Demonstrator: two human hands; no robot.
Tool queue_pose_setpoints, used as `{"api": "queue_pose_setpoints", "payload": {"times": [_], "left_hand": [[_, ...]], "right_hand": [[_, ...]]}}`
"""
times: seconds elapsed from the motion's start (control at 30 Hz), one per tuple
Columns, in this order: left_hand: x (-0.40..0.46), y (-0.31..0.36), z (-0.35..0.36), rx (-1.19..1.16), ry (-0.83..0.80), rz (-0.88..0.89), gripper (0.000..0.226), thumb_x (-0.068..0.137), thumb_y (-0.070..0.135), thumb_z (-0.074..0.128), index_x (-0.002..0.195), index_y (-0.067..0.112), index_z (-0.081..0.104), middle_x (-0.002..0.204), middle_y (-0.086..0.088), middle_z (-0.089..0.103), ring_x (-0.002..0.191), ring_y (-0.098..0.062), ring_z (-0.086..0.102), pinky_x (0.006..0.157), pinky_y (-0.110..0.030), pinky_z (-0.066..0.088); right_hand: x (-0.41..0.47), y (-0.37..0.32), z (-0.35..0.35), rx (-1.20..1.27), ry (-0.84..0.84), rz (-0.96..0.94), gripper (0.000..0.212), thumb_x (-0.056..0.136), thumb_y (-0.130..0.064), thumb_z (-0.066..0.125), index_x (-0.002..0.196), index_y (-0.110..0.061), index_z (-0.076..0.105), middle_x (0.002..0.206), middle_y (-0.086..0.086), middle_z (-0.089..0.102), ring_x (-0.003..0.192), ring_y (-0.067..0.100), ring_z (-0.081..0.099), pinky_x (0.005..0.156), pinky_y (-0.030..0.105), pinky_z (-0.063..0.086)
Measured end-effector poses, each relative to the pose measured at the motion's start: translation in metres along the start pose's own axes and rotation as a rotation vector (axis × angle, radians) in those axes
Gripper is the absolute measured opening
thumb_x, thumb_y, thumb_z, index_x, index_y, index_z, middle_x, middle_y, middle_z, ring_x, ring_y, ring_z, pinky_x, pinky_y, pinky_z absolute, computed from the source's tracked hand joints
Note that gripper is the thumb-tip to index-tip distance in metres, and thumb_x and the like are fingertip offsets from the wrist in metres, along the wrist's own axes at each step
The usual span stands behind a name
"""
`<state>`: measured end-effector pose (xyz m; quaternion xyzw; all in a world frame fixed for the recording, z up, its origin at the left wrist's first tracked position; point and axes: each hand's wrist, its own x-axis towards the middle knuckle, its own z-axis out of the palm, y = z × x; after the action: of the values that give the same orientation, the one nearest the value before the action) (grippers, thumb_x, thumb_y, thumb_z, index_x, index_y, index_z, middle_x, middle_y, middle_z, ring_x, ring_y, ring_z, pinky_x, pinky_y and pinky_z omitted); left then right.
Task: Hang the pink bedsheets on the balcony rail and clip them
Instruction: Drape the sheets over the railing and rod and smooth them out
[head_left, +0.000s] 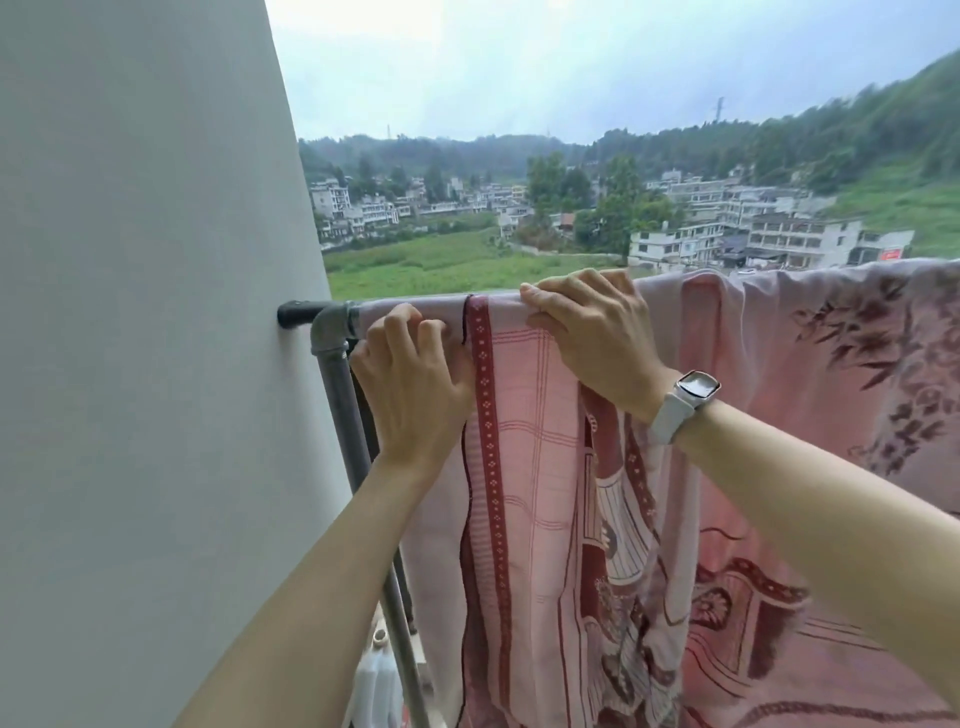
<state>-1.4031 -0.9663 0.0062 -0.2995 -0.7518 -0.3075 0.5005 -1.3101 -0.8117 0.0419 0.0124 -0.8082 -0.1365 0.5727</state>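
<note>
1. Left hand (410, 387) has its fingers curled into the pink bedsheet (524, 467), bunching the cloth right at the top of the balcony rail (332, 314), just beside the grey elbow joint (330, 325) where the rail bends down.
2. Right hand (592, 327) is a bit further along the rail from that elbow, fingers hooked over the top and thumb side pressing the fabric, so it's gripping the sheet against the rail too. There's a white smartwatch (693, 389) on that wrist.
3. The sheet itself is draped over the rail and hangs down on the near side, with a dark red dotted border stripe running down between the two hands.
4. Further along the rail from the elbow, past the right hand, a second pink bedsheet (857, 364) with a dark leafy print is already slung over it.
5. On the other side of the elbow the rail butts into a plain white wall (145, 312).
6. Beyond the rail: green field, pale blocky buildings, wooded hills, hazy sky.
</note>
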Motion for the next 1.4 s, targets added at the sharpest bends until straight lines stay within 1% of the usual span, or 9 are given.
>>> {"api": "queue_pose_setpoints", "payload": {"times": [0.27, 0.47, 0.6, 0.7, 0.8, 1.0, 1.13, 1.3, 1.4], "left_hand": [[0.015, 0.061, 0.008, 0.003, -0.094, 0.106, 0.048, 0.075, 0.06, 0.047, 0.085, 0.013, 0.05, 0.1, -0.007, 0.054, 0.097, -0.027, 0.049, 0.084, -0.041, 0.032], [0.025, 0.12, 0.011, -0.053, -0.214, 0.216, 0.026, 0.069, 0.036, 0.064, 0.083, 0.014, 0.061, 0.084, -0.004, 0.065, 0.079, -0.024, 0.062, 0.074, -0.037, 0.045], [0.035, 0.142, 0.005, -0.326, -0.278, 0.198, 0.013, 0.079, 0.016, 0.059, 0.081, 0.006, 0.067, 0.086, -0.007, 0.066, 0.073, -0.025, 0.062, 0.074, -0.037, 0.047], [0.045, 0.144, -0.002, -0.55, -0.354, 0.051, 0.019, 0.087, 0.017, 0.055, 0.092, 0.005, 0.069, 0.095, -0.003, 0.058, 0.075, -0.016, 0.055, 0.069, -0.024, 0.043], [0.062, 0.135, -0.012, -0.774, -0.496, -0.201, 0.017, 0.086, 0.017, 0.054, 0.083, 0.015, 0.071, 0.082, 0.006, 0.064, 0.078, -0.011, 0.057, 0.07, -0.023, 0.044], [0.096, 0.101, -0.019, -1.179, -0.655, -0.758, 0.032, 0.085, 0.008, 0.044, 0.057, 0.008, 0.06, 0.059, -0.008, 0.06, 0.063, -0.021, 0.056, 0.059, -0.028, 0.046], [0.113, 0.036, -0.028, -0.955, -0.36, -0.923, 0.025, 0.087, 0.016, 0.046, 0.062, 0.013, 0.048, 0.058, -0.003, 0.044, 0.056, -0.017, 0.045, 0.054, -0.03, 0.043], [0.094, -0.002, -0.034, -0.796, -0.455, -0.786, 0.033, 0.084, 0.016, 0.047, 0.051, 0.015, 0.052, 0.044, -0.001, 0.048, 0.046, -0.019, 0.045, 0.052, -0.028, 0.042], [0.079, -0.014, -0.039, -0.717, -0.474, -0.693, 0.03, 0.076, 0.04, 0.058, 0.058, 0.015, 0.061, 0.052, -0.001, 0.061, 0.057, -0.024, 0.059, 0.065, -0.039, 0.054]], "right_hand": [[-0.023, 0.062, -0.038, -0.048, 0.008, -0.011, 0.008, 0.086, -0.015, 0.06, 0.086, -0.012, 0.068, 0.087, 0.001, 0.072, 0.082, 0.02, 0.068, 0.077, 0.034, 0.045], [-0.049, 0.112, -0.067, -0.225, -0.016, 0.062, 0.007, 0.086, -0.008, 0.055, 0.088, -0.01, 0.061, 0.087, 0.006, 0.07, 0.082, 0.025, 0.065, 0.079, 0.036, 0.042], [-0.059, 0.125, -0.084, -0.286, -0.049, 0.199, 0.019, 0.081, -0.005, 0.044, 0.089, -0.009, 0.061, 0.084, 0.008, 0.068, 0.081, 0.027, 0.063, 0.083, 0.035, 0.039], [-0.052, 0.119, -0.091, -0.262, -0.091, 0.349, 0.023, 0.083, -0.015, 0.042, 0.088, -0.008, 0.064, 0.085, 0.008, 0.07, 0.084, 0.027, 0.064, 0.092, 0.04, 0.039], [-0.032, 0.094, -0.089, -0.164, -0.066, 0.429, 0.026, 0.079, -0.018, 0.046, 0.092, -0.01, 0.067, 0.091, 0.005, 0.071, 0.089, 0.021, 0.062, 0.101, 0.037, 0.025], [-0.021, 0.032, -0.047, 0.004, -0.045, 0.321, 0.027, 0.087, -0.022, 0.04, 0.098, -0.011, 0.062, 0.09, 0.004, 0.067, 0.084, 0.02, 0.059, 0.081, 0.029, 0.039], [-0.031, 0.043, -0.035, 0.002, 0.023, 0.285, 0.021, 0.091, -0.02, 0.04, 0.086, -0.01, 0.058, 0.08, 0.004, 0.063, 0.076, 0.02, 0.052, 0.074, 0.028, 0.032], [-0.015, 0.021, -0.027, 0.006, 0.018, 0.352, 0.021, 0.085, -0.02, 0.04, 0.081, -0.01, 0.058, 0.078, 0.004, 0.063, 0.074, 0.024, 0.056, 0.079, 0.033, 0.032], [-0.006, -0.003, -0.02, 0.042, -0.003, 0.232, 0.025, 0.08, -0.019, 0.042, 0.093, -0.011, 0.061, 0.088, 0.003, 0.067, 0.083, 0.022, 0.059, 0.091, 0.038, 0.032]]}}
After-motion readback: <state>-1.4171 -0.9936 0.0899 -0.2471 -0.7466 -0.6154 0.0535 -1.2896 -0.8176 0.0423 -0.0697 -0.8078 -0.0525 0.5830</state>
